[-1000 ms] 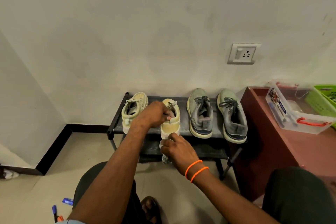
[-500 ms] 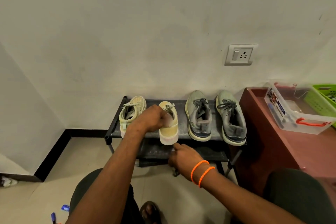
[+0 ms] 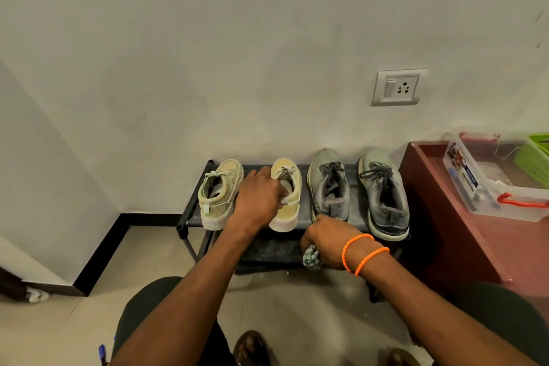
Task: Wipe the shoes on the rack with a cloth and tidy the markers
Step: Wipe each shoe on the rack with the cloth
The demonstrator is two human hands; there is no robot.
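Observation:
A black rack (image 3: pixel 185 221) against the wall carries two pale yellow-green sneakers and two grey sneakers. My left hand (image 3: pixel 258 202) grips the second pale sneaker (image 3: pixel 289 211) at its opening; the shoe stands flat on the top shelf. The first pale sneaker (image 3: pixel 218 196) sits to its left. My right hand (image 3: pixel 325 242), with orange bands on the wrist, holds a bunched grey-green cloth (image 3: pixel 311 258) in front of the rack, just below the left grey sneaker (image 3: pixel 328 184). The right grey sneaker (image 3: pixel 384 193) stands at the rack's right end. A blue marker (image 3: pixel 102 353) lies on the floor at bottom left.
A dark red table (image 3: pixel 439 217) stands right of the rack, with a clear plastic box (image 3: pixel 487 181) and a green basket (image 3: pixel 534 160) on it. A wall socket (image 3: pixel 398 88) is above. My knees and feet fill the lower frame on the tiled floor.
The pale sneaker went from tilted up to flat on the shelf. My right hand with the cloth moved away from its heel, down and to the right.

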